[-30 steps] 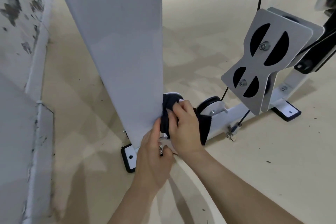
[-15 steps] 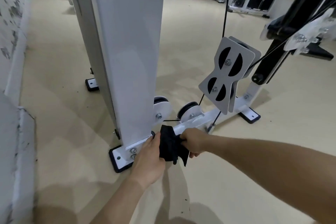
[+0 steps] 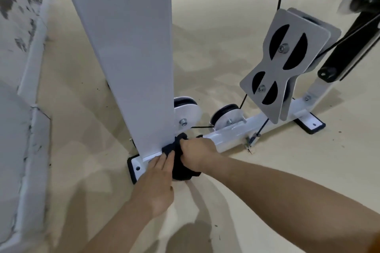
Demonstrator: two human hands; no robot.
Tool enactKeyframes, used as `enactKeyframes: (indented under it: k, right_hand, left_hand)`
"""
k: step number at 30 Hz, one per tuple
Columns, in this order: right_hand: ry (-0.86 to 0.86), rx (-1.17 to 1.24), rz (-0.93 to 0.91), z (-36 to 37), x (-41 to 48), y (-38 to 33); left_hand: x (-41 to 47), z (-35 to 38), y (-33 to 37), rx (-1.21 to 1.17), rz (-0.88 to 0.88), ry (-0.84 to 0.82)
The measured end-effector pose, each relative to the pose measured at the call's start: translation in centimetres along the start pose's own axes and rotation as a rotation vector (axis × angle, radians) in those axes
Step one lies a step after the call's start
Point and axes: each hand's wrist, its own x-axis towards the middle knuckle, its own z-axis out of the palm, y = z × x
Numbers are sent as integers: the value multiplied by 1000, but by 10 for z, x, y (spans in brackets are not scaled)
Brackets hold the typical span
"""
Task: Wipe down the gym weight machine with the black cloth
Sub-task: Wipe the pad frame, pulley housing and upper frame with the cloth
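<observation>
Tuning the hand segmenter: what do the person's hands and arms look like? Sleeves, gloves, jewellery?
Left hand and right hand are bare: no gloves, rings or watch visible. Left forearm and right forearm are uncovered up to the frame edge; no sleeve, wristband or marking shows.

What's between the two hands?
The black cloth, seen in the head view. The right hand grips it; the left hand lies right beside it.
</observation>
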Motion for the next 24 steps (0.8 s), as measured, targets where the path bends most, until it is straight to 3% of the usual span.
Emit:
enactKeyframes:
  k: [2,8,13,16,18,22,24]
  right_hand:
    - [54,-21,12,9,-9,19]
    - [6,108,298,17,-39,106]
    - [55,238,-21,47,-34,41]
    - [222,447,-177,61,-45,68]
    - [284,711,-96,85,-57,88]
    - [164,1798,442,92,-74,80]
    - [66,2136,558,83,-62,53]
  left_hand:
    - [3,2,2,20,-8,-34]
    - [24,11,28,77,82,-120]
    - [38,17,33,31,18,-55]
    - [36,22,36,200,82,-55]
    - [31,22,48,297,139,-114]
    - [30,15,61,465,246,-208]
    - [36,10,57,532,264,-182]
